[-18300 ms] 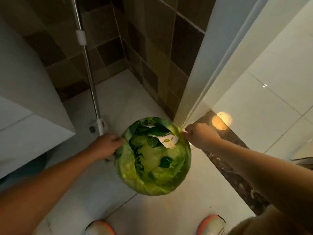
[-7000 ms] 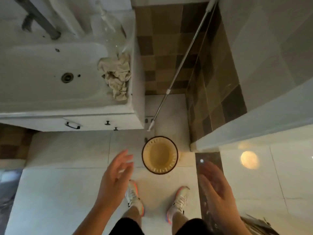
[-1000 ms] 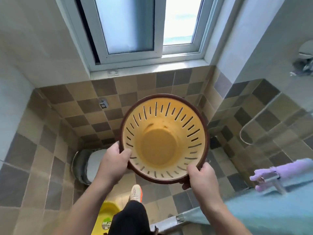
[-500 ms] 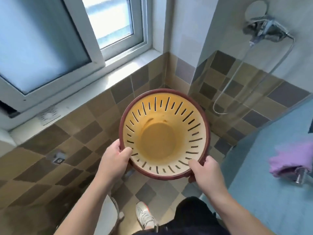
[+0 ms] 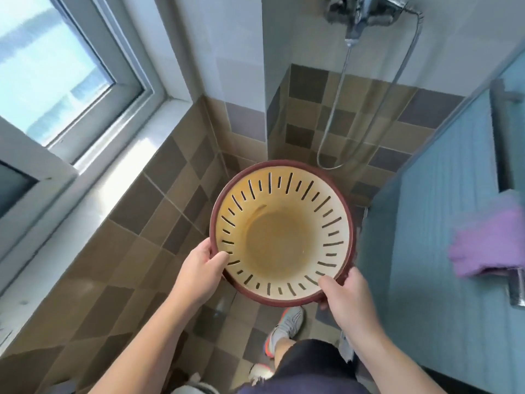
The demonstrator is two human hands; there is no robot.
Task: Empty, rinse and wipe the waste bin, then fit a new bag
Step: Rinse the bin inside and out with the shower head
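Observation:
The waste bin [image 5: 281, 240] is a round cream plastic basket with a dark red rim and slits in its wall. It holds no bag and its bottom looks stained brown. I carry it in front of me, mouth up, above the tiled floor. My left hand [image 5: 200, 270] grips the rim at the lower left, thumb inside. My right hand [image 5: 345, 294] grips the rim at the lower right, thumb over the edge.
A shower tap [image 5: 360, 9] with a metal hose [image 5: 338, 95] hangs on the wall ahead. A window [image 5: 51, 81] and its sill stand at left. A glass partition [image 5: 443, 223] with a purple cloth [image 5: 488, 245] on a rail is at right.
The view has swung right toward the shower corner. The bin stays in both hands and now sits below the tap and hose.

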